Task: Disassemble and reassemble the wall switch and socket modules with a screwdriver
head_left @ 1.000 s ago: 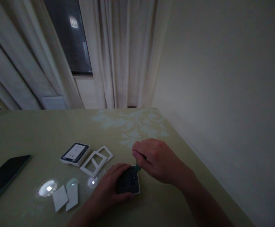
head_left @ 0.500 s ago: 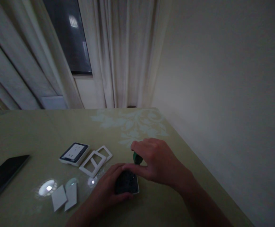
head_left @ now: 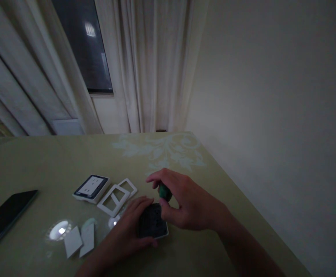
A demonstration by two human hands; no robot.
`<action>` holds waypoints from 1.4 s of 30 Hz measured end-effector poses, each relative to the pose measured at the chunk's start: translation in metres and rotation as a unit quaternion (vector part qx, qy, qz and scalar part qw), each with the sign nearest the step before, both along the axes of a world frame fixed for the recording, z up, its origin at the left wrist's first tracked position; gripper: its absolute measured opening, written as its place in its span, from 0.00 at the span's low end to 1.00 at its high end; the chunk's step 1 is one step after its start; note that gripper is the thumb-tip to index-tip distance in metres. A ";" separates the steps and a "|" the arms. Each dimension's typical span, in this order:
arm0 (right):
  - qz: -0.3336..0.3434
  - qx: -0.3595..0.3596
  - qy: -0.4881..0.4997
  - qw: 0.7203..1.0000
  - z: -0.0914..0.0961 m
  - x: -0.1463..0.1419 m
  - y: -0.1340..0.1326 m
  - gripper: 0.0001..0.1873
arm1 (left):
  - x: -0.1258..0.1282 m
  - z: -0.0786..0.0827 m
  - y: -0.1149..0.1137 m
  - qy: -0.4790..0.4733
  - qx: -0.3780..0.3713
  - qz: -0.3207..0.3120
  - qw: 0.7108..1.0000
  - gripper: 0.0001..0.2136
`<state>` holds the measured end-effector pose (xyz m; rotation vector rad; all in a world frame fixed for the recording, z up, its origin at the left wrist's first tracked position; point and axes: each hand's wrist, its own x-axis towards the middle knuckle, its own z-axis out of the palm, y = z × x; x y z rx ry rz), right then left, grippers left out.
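My left hand (head_left: 130, 227) grips the left side of a dark square wall socket (head_left: 153, 223) with a white rim, which lies on the table. Its fingers are at the far edge and its thumb is along the near edge. Above the socket's far right corner, my right hand (head_left: 185, 198) is closed round the green handle of a screwdriver (head_left: 164, 192). The screwdriver's shaft and tip are hidden from view. To the left lie two white frames (head_left: 113, 211), partly overlapping, and another wall socket (head_left: 92, 188) with a white face and dark border.
Two white cover plates (head_left: 73, 242) lie front left, near a bright round reflection. A dark flat phone or tablet (head_left: 6, 215) rests at the left edge. The table (head_left: 78, 154) has a green cloth; a wall (head_left: 271, 115) runs along its right side, curtains (head_left: 144, 69) behind.
My right hand has turned, its index finger now stretched further left over the screwdriver handle, with the thumb pulled back. More of the socket shows. My left hand has shifted slightly left.
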<state>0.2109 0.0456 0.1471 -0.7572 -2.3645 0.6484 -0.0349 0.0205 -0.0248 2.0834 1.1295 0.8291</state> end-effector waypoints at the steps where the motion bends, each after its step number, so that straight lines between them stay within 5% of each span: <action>1: -0.001 0.004 -0.001 1.000 -0.001 -0.001 0.001 0.26 | 0.002 0.006 0.000 -0.012 0.012 0.011 1.000 0.38; 5: -0.013 0.023 0.009 1.000 -0.006 -0.006 0.004 0.23 | 0.023 0.034 -0.001 -0.073 -0.014 0.026 0.997 0.17; 8: -0.019 0.031 0.017 0.999 -0.008 -0.005 0.005 0.25 | 0.041 0.046 -0.001 -0.102 -0.049 0.009 0.994 0.16; 14: -0.040 0.025 0.017 0.999 -0.007 -0.003 0.005 0.23 | 0.051 0.043 0.009 -0.095 -0.064 0.022 0.993 0.17; 18: -0.065 0.021 0.020 0.997 -0.010 -0.004 0.007 0.24 | 0.055 0.048 0.014 -0.111 -0.104 0.071 0.986 0.08; 25: -0.082 0.020 0.012 0.996 -0.012 -0.006 0.011 0.23 | 0.053 0.058 0.016 -0.119 -0.087 0.021 0.989 0.11; 30: -0.076 0.025 0.013 0.997 -0.014 -0.008 0.012 0.23 | 0.055 0.053 0.020 -0.134 -0.108 0.084 0.981 0.08; 36: -0.079 0.034 0.007 0.996 -0.016 -0.010 0.011 0.22 | 0.047 0.052 0.018 -0.108 -0.093 0.013 0.990 0.10; 42: -0.067 0.026 0.012 0.997 -0.016 -0.011 0.011 0.24 | 0.049 0.043 0.023 -0.105 -0.112 0.081 0.985 0.08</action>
